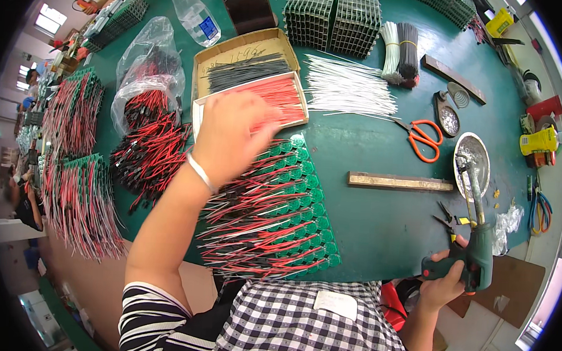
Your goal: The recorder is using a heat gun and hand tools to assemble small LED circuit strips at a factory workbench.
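My left hand [232, 128] is over a shallow cardboard box of short red wires [284, 98]; its fingers are smeared by motion, so I cannot tell whether they grip a wire. Just below it lies a panel of round green circuit boards [314, 218], with rows of red, black and white wires spread across its left side. My right hand [444, 282] is wrapped round the handle of a dark green soldering gun [478, 252]. The gun's long metal barrel points away from me, its tip over a round metal bowl [457, 175].
Orange-handled scissors [426, 142], a wooden bar [398, 181] and black-tipped pliers [445, 216] lie right of the panel. White wires [349, 87] sit before green racks [332, 19]. Leftward are a plastic bag [148, 60], red-black leads [149, 153] and wired boards [83, 197].
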Available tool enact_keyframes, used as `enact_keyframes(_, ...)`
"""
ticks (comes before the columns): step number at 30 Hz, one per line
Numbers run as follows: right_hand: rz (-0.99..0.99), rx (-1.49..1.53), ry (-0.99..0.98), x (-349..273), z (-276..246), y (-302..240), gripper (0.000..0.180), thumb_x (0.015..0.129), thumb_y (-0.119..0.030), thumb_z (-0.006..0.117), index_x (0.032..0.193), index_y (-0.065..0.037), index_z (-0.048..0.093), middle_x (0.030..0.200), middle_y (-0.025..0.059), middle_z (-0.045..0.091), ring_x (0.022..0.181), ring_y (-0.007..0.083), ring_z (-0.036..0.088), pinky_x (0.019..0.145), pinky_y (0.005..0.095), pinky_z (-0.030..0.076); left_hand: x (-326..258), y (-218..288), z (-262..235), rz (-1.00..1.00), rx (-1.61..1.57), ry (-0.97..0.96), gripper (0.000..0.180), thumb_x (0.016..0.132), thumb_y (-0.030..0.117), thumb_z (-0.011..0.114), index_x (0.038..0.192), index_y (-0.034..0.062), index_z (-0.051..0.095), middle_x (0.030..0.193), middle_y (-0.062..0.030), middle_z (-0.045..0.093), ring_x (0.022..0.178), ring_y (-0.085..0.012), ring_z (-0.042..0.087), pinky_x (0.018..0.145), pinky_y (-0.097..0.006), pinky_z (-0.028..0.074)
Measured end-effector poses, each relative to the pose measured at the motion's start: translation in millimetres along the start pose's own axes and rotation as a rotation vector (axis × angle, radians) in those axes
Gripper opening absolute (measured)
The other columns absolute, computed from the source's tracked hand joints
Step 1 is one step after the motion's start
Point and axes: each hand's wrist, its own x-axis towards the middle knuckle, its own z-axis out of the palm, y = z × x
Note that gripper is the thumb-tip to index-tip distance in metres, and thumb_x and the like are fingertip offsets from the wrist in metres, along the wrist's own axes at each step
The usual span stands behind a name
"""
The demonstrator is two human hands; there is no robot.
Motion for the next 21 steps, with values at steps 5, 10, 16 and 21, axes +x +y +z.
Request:
enact_keyframes(5, -0.024, 0.022, -0.017, -4, 3, -5, 0.039, 0.093, -0.02, 0.049, 0.124, 0.004, 0.042, 0.114, 0.0182, 0.055, 0.064, 0.0154, 0.058, 0.055, 0.0263, 0.05, 35, -66, 19, -0.134, 0.104, 0.014, 0.021, 0.079, 0.018, 0.067, 0.097, 0.0076, 0.068, 0.093, -0.011, 0.066, 0.088, -0.0303, 0.062, 0.079, -0.038, 0.048)
enact_keyframes(10, 0.001, 0.03, -0.008, -7, 3, -7, 0.042, 0.094, -0.024, 0.051, 0.124, 0.004, 0.041, 0.114, 0.018, 0.055, 0.064, 0.0161, 0.058, 0.054, 0.0266, 0.05, 68, -106, 33, -0.254, 0.08, -0.012, 0.022, 0.08, 0.02, 0.068, 0.1, 0.009, 0.068, 0.095, -0.0116, 0.066, 0.088, -0.0276, 0.063, 0.077, -0.036, 0.049)
enact_keyframes(16, 0.046, -0.001, -0.09, -12, -2, -1, 0.05, 0.093, -0.031, 0.054, 0.124, 0.005, 0.042, 0.114, 0.0177, 0.055, 0.066, 0.0173, 0.059, 0.049, 0.0274, 0.049, 70, -103, 47, -0.181, 0.262, -0.048, 0.012, 0.078, 0.015, 0.067, 0.09, 0.0105, 0.069, 0.082, -0.0062, 0.065, 0.079, -0.0247, 0.063, 0.072, -0.036, 0.048)
enact_keyframes(21, 0.063, 0.044, -0.089, -16, 5, -6, 0.051, 0.092, -0.032, 0.055, 0.124, 0.006, 0.042, 0.115, 0.0175, 0.055, 0.066, 0.0177, 0.059, 0.051, 0.0279, 0.049, 66, -97, 50, -0.21, 0.248, -0.017, 0.009, 0.08, 0.016, 0.066, 0.087, 0.0101, 0.067, 0.083, -0.0059, 0.065, 0.081, -0.0247, 0.063, 0.072, -0.037, 0.048)
